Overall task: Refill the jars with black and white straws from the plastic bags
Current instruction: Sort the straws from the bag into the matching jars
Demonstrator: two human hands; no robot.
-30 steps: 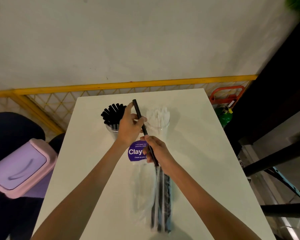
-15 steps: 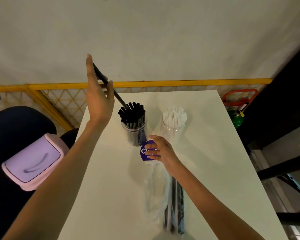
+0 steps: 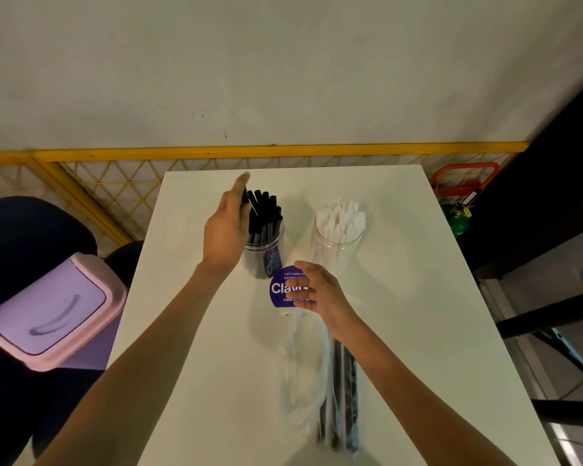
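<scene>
While left hand [image 3: 228,227] touches black straws [image 3: 265,216]; right hand [image 3: 320,290] over bag [image 3: 337,398]

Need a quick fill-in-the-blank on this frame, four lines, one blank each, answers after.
1. The left hand is at the jar that holds ____ straws.
2. The other jar holds ____ straws.
3. The right hand partly covers a round ____ label.
4. The straws still in the plastic bag on the table are ____.

Missing words: black; white; purple; black
</scene>
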